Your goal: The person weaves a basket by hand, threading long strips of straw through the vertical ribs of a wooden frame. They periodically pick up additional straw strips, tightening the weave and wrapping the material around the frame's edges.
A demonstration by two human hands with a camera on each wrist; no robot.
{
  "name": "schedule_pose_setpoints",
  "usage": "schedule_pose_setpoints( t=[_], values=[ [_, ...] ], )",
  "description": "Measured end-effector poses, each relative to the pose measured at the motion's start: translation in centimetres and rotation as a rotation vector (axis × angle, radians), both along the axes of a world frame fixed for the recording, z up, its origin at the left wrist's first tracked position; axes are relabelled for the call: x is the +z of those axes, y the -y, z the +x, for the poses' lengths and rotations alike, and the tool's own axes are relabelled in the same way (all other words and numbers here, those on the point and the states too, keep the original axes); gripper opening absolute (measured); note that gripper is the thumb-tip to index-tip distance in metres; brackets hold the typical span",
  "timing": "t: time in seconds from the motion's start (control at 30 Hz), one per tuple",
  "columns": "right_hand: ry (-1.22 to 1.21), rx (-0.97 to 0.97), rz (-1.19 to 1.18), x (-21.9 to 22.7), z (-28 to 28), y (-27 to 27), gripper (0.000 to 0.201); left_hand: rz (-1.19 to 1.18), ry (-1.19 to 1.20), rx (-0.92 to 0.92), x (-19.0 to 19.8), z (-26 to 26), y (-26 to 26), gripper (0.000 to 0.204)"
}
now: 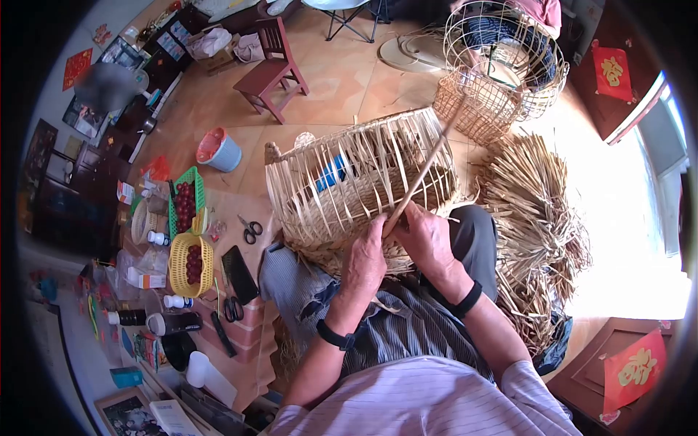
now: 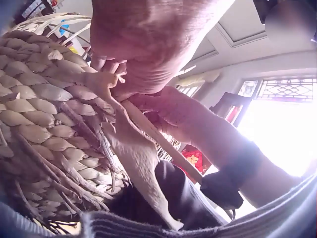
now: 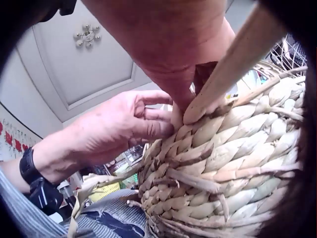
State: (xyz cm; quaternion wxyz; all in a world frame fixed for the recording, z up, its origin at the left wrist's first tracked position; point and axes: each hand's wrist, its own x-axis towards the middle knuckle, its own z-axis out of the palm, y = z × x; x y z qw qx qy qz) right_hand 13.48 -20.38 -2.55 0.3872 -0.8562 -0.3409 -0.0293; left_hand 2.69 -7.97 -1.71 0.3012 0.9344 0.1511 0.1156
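A partly woven basket (image 1: 327, 196) of pale dried strands lies across the person's lap, its thick braided wall (image 2: 39, 99) filling the left of the left wrist view. At its near edge the left hand (image 1: 366, 254) pinches a strand between thumb and fingers. Close beside it the right hand (image 1: 427, 243) grips a long flat strand (image 1: 429, 160) that slants up and away over the basket. In the right wrist view the left hand (image 3: 119, 121) meets the basket's braid (image 3: 233, 144), and the right hand (image 3: 173, 39) hides its own fingertips.
Dried stalks (image 1: 534, 211) are heaped at the right. On the left table stand a yellow basket (image 1: 174, 265) and a green basket (image 1: 177, 211) with fruit, near scissors (image 1: 249, 230). Beyond are a bin (image 1: 225, 156), a red chair (image 1: 269, 76) and another person by a wire-like frame (image 1: 465, 36).
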Motion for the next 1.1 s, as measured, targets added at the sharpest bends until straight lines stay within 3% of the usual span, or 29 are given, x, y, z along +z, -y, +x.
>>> schedule_pose_setpoints(
  t=[0.1, 0.2, 0.37, 0.47, 0.63, 0.87, 0.9, 1.0, 1.1],
  values=[
    [-0.017, -0.033, -0.027, -0.3, -0.4, 0.2, 0.034, 0.001, 0.013, -0.013, -0.1, -0.1, 0.0, 0.054],
    [-0.102, -0.008, 0.102, 0.6, -0.4, 0.6, 0.031, -0.008, -0.004, -0.024, -0.2, 0.0, -0.4, 0.053],
    [-0.529, -0.061, 0.212, -1.1, 1.2, 2.0, 0.022, -0.102, -0.032, 0.033, 0.5, -0.1, 0.1, 0.052],
    [-0.404, -0.134, 0.128, -0.9, 1.0, 1.6, 0.020, -0.100, 0.005, 0.022, 0.2, 0.0, -0.1, 0.051],
    [0.017, -0.079, 0.107, -2.1, 1.1, 1.8, 0.030, -0.078, -0.004, 0.001, -0.2, 0.0, -0.3, 0.051],
    [0.043, -0.053, 0.185, -3.3, 0.2, 0.2, 0.027, -0.003, 0.074, -0.009, -0.3, -0.4, 0.1, 0.049],
    [-0.037, -0.066, 0.165, -3.0, -0.1, 0.1, 0.030, 0.030, 0.007, -0.044, 0.2, -0.7, 0.3, 0.044],
    [-0.098, -0.056, 0.071, -1.4, -0.9, 1.5, 0.035, 0.084, 0.102, -0.094, -0.6, -1.2, 0.3, 0.045],
    [-0.209, 0.033, 0.234, -0.7, -1.2, 2.7, 0.049, 0.092, 0.106, -0.107, -0.8, -1.1, 0.5, 0.049]
  ],
)
